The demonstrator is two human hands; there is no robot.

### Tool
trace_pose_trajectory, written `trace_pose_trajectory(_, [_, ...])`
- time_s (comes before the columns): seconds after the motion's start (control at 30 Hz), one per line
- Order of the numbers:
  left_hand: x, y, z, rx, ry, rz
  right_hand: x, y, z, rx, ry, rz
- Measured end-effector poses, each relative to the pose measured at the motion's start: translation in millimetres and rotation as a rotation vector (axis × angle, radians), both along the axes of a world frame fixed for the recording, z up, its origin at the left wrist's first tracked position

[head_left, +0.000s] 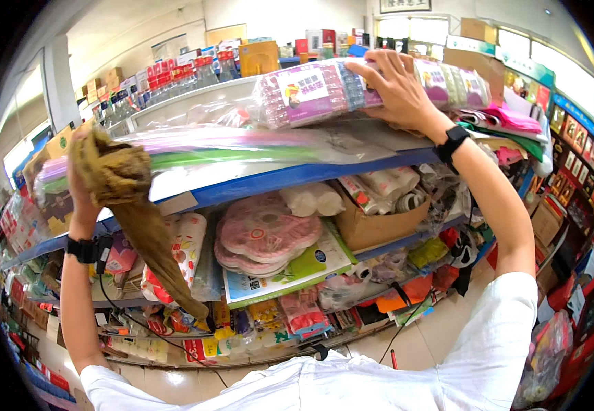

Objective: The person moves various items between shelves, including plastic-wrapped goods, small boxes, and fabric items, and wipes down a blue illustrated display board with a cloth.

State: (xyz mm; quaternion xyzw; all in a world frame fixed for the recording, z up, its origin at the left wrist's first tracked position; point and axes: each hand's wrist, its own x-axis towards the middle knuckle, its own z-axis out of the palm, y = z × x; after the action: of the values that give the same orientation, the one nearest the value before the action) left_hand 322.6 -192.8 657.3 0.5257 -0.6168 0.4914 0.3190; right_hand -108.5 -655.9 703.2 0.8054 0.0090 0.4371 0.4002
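At the left end of the top shelf, my left hand (83, 195) is closed on a brown rag (129, 198), which hides most of its fingers and hangs down past the shelf edge. Long pink and green items in clear plastic wrap (235, 156) lie along the shelf beside it. To the right, my right hand (399, 92) grips a long plastic-wrapped pack with purple labels (304, 96), fingers over its top and thumb side at the front. The pack's contents look ribbed and clear, in pink, blue and pale green sections; their kind I cannot make out.
Below the blue shelf edge (256, 181) sit pink flower-shaped pads (262, 233), a cardboard box (379, 222) of rolls and several bagged goods. Bottles (173, 75) stand beyond the top shelf. Pink and green folded sheets (509, 120) lie at its right end. A cable (153, 329) hangs from my left wrist.
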Motion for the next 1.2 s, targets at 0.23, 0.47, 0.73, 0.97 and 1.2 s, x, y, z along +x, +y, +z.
trace_pose_trajectory(0.23, [94.1,117.0,5.3,-0.182,0.297,0.193,-7.6,8.9,-18.3,0.080,-0.015,0.055])
trace_pose_trajectory(0.47, [115.4,81.4,30.2,-0.240,0.364,0.122,-21.0,12.6,-71.1,0.095,0.098,-0.009])
trace_pose_trajectory(0.73, [82.7,-27.9,26.5,-0.386,0.271,0.141,-22.6,57.3,-76.2,0.263,0.023,0.060])
trace_pose_trajectory(0.97, [-16.2,-144.4,-26.7,-0.076,0.276,-0.309,-32.8,63.0,-83.9,0.349,-0.016,0.000])
trace_pose_trajectory(1.2, [-34.7,-89.1,-14.1,0.368,1.030,-0.487,-35.1,56.4,-90.6,0.348,-0.032,0.017])
